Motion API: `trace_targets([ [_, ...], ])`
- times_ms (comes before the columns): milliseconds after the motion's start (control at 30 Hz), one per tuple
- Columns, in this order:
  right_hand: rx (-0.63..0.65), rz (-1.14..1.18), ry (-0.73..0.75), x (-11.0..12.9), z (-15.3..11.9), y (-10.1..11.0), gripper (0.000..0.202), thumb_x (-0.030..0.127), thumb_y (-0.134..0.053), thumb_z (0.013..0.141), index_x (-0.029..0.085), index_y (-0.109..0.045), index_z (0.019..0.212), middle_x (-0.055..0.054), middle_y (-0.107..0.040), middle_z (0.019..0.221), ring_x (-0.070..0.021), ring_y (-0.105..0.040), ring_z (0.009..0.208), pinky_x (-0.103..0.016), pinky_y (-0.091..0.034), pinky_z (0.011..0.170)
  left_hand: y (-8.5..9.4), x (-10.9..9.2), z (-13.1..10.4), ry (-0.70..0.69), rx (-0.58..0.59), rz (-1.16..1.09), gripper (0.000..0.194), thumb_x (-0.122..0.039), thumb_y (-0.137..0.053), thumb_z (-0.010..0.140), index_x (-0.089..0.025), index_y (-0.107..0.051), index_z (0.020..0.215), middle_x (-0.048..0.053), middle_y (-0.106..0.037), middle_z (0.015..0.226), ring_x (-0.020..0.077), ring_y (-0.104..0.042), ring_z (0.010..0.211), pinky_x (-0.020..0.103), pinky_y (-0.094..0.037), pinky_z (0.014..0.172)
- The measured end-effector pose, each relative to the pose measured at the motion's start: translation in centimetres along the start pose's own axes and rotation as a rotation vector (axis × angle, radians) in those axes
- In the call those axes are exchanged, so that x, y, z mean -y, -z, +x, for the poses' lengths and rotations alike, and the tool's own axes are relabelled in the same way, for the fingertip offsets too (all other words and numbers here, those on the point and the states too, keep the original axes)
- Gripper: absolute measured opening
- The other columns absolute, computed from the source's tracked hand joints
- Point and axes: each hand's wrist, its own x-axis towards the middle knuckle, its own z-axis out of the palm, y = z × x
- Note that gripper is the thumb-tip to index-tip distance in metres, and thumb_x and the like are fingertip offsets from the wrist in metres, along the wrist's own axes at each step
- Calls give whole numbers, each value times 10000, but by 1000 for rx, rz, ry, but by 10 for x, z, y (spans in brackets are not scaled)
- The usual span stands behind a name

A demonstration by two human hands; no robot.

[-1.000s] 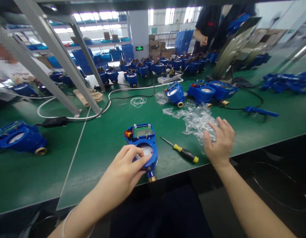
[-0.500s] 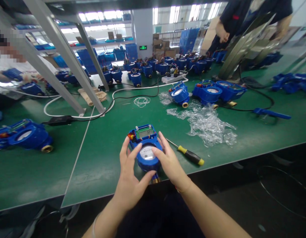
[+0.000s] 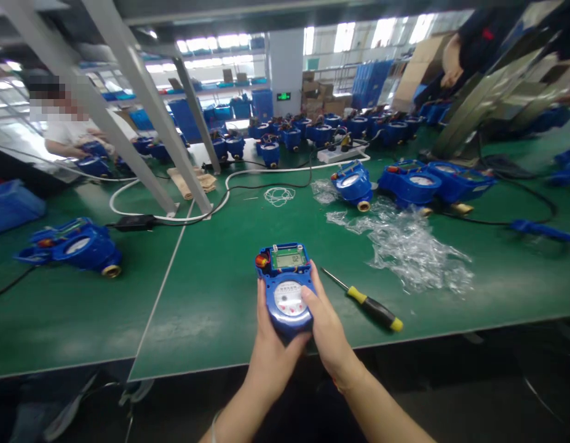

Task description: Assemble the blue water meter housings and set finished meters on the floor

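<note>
Between my two hands is a blue water meter (image 3: 289, 301) with a round white dial and an open top compartment, where a small digital display and coloured wires show. My left hand (image 3: 273, 351) grips its left side and lower edge. My right hand (image 3: 329, 332) closes on the right side, its thumb resting at the dial's rim. The meter's dial tilts toward me near the front edge of the green table (image 3: 211, 295). Just right of my right hand lies a screwdriver (image 3: 374, 307) with a black and yellow handle.
Crumpled clear plastic (image 3: 409, 246) lies on the right, in front of several more blue meters (image 3: 353, 181). Another meter (image 3: 82, 246) sits at left. Grey metal posts (image 3: 150, 111), a white cable (image 3: 238, 175) and a cloth (image 3: 192, 181) stand or lie farther back. Co-workers are beyond.
My left fingers have come off the top of the meter and now wrap its left side. The meter is tipped up toward me, its display and dial clearer. The whole view has shifted.
</note>
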Motion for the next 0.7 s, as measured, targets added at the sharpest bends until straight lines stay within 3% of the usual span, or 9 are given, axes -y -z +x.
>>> trace_targets([
  [100,77,-52,-76,-1,6,-9,853,550,-590,906,315,-146,1594,-8,-429,1565,-249,-461,1401,-441,-305,1207,0,3,-3,3,-159,-2,1116,-205,-809,692,-251,-121,1569,179,-380,1562,319,-442,1405,474,-391,1152],
  [167,177,-107,-76,-10,15,-18,859,593,-547,917,314,-103,1598,-9,-407,1579,-239,-430,1424,-443,-254,1228,9,3,-1,6,-251,12,1082,-198,-803,691,-241,-161,1561,175,-427,1531,315,-474,1381,465,-401,1146],
  [333,396,-402,43,-44,20,-41,814,669,-405,942,246,-167,1596,-26,-216,1657,-209,-205,1526,-445,-104,1260,63,5,21,26,-397,41,1061,-210,-805,686,-227,-187,1548,145,-524,1451,289,-535,1325,441,-417,1134],
  [400,396,-560,79,-53,15,-41,806,672,-404,937,221,-235,1583,-42,-196,1661,-216,-175,1534,-466,-92,1258,91,9,40,5,-497,112,1065,-218,-818,674,-208,-204,1544,157,-547,1421,303,-533,1324,462,-412,1137],
  [500,371,-706,145,-58,11,-30,732,671,-427,921,231,-431,1507,-66,-276,1636,-259,-238,1517,-518,-147,1244,135,17,80,-35,-636,224,1061,-216,-852,628,-159,-267,1511,175,-606,1329,329,-566,1283,473,-456,1100],
  [600,373,-725,168,-56,14,-19,641,671,-427,915,249,-616,1359,-91,-401,1576,-304,-352,1467,-552,-231,1216,175,22,125,-58,-721,256,1037,-202,-864,613,-153,-298,1480,178,-583,1357,311,-569,1280,457,-436,1117],
  [700,417,-731,174,-54,19,-17,564,641,-453,920,277,-669,1294,-90,-469,1531,-318,-421,1426,-561,-288,1193,208,22,165,-58,-800,271,997,-177,-870,604,-160,-336,1446,176,-580,1357,297,-577,1268,458,-423,1122],
])
